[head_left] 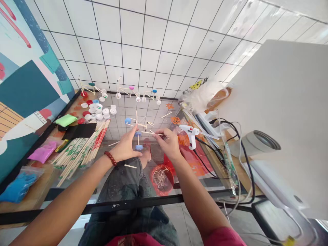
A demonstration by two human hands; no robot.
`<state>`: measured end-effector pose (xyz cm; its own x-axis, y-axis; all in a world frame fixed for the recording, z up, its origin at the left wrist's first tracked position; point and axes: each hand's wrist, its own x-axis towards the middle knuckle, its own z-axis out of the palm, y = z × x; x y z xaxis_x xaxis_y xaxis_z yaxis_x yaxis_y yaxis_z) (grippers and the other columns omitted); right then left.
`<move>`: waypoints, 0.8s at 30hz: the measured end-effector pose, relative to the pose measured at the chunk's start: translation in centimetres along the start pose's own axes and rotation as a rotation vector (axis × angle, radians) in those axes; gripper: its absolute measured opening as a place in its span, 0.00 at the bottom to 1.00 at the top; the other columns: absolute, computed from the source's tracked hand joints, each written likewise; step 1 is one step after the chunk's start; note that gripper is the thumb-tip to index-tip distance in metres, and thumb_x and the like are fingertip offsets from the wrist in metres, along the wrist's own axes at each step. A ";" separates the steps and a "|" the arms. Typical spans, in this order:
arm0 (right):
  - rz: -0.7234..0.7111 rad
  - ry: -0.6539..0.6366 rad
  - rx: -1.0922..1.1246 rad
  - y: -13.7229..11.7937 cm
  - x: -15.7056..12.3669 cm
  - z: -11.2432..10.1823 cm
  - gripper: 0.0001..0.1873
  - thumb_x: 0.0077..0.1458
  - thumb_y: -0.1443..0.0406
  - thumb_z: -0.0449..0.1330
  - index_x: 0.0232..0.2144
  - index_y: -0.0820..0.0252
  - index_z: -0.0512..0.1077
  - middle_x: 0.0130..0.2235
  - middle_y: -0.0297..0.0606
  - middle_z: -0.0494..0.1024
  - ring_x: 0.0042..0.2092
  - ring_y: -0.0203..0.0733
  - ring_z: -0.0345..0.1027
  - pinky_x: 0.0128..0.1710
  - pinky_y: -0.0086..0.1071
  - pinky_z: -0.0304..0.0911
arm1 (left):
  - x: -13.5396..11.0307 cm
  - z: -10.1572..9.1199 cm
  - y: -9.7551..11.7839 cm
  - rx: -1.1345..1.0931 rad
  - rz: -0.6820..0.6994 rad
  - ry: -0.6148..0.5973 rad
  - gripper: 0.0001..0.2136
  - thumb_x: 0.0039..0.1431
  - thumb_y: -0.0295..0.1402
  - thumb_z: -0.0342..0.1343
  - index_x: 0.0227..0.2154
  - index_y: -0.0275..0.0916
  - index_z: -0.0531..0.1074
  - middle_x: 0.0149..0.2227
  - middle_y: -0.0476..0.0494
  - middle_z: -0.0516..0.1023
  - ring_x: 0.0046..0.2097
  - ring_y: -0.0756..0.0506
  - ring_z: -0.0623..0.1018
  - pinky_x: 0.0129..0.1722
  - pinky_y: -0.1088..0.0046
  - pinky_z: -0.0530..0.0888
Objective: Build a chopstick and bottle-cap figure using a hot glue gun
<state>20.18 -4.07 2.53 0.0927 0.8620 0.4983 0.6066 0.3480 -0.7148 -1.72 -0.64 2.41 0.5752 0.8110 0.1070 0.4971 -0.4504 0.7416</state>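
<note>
My left hand (127,145) and my right hand (166,142) meet over a glass table (123,200). Between them is a small frame of thin wooden sticks with blue bottle caps (138,136). My left hand, a red bead bracelet on its wrist, curls its fingers round the frame's lower part near a blue cap. My right hand pinches a stick at the frame's right end. Three similar stick-and-cap models (133,92) stand at the table's far edge by the tiled wall.
A white glue gun (190,132) lies right of my right hand, its black cable running off to the right. Bundles of chopsticks (82,148) and loose white, red and blue caps (96,110) lie to the left. A red bowl of stick offcuts (161,177) shows under the glass.
</note>
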 end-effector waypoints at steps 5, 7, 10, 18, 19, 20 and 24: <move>-0.082 -0.007 -0.011 0.6 0.4 0.0 0.04 0.57 0.63 0.61 0.30 0.55 0.74 0.34 0.37 0.74 0.40 0.43 0.69 0.44 0.37 0.64 | 0.1 0.0 -0.6 -0.028 -0.017 0.041 0.54 0.45 0.33 0.66 0.69 0.44 0.36 0.63 0.36 0.65 0.64 0.35 0.64 0.63 0.52 0.61; -0.081 -0.008 -0.065 0.7 0.4 0.1 0.03 0.57 0.64 0.62 0.30 0.55 0.75 0.35 0.38 0.73 0.41 0.44 0.68 0.45 0.39 0.62 | -0.3 0.1 -0.7 -0.026 -0.021 0.060 0.53 0.46 0.33 0.66 0.69 0.43 0.37 0.62 0.36 0.66 0.63 0.34 0.65 0.62 0.52 0.61; -0.062 -0.069 -0.172 0.6 0.0 0.4 0.03 0.57 0.63 0.63 0.30 0.54 0.76 0.35 0.37 0.73 0.42 0.45 0.66 0.46 0.40 0.59 | -1.1 -0.1 -0.6 -0.011 -0.046 0.067 0.53 0.46 0.34 0.66 0.69 0.43 0.36 0.62 0.37 0.67 0.63 0.34 0.64 0.62 0.51 0.60; -0.035 -0.154 -0.317 -0.2 -0.7 1.8 0.04 0.58 0.64 0.63 0.31 0.53 0.77 0.36 0.35 0.76 0.45 0.44 0.66 0.46 0.40 0.50 | -2.1 -0.4 -0.4 -0.002 -0.030 0.062 0.54 0.45 0.30 0.66 0.69 0.44 0.36 0.61 0.38 0.69 0.63 0.36 0.65 0.64 0.50 0.56; -0.029 -0.149 -0.324 -0.2 -0.8 1.8 0.04 0.58 0.64 0.63 0.31 0.53 0.77 0.36 0.35 0.76 0.45 0.44 0.66 0.46 0.40 0.50 | -2.0 -0.4 -0.4 -0.002 -0.022 0.065 0.54 0.45 0.30 0.66 0.69 0.44 0.36 0.61 0.38 0.69 0.63 0.36 0.65 0.64 0.50 0.56; -0.025 -0.144 -0.329 -0.2 -0.8 1.9 0.04 0.58 0.64 0.63 0.31 0.53 0.77 0.36 0.35 0.76 0.44 0.44 0.66 0.46 0.40 0.50 | -2.0 -0.3 -0.4 -0.002 -0.014 0.069 0.54 0.45 0.30 0.66 0.69 0.44 0.35 0.61 0.38 0.69 0.62 0.36 0.66 0.64 0.50 0.56; -0.035 -0.142 -0.336 -0.2 -0.8 2.0 0.04 0.58 0.63 0.63 0.31 0.53 0.77 0.36 0.34 0.76 0.45 0.44 0.65 0.47 0.40 0.49 | -2.1 -0.2 -0.4 0.007 -0.015 0.073 0.54 0.45 0.31 0.66 0.69 0.44 0.35 0.61 0.39 0.69 0.63 0.37 0.65 0.63 0.51 0.57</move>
<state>18.40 -4.12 1.24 -0.0287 0.9026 0.4295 0.8350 0.2579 -0.4862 -3.28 -2.07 2.02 0.5188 0.8427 0.1438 0.5104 -0.4402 0.7387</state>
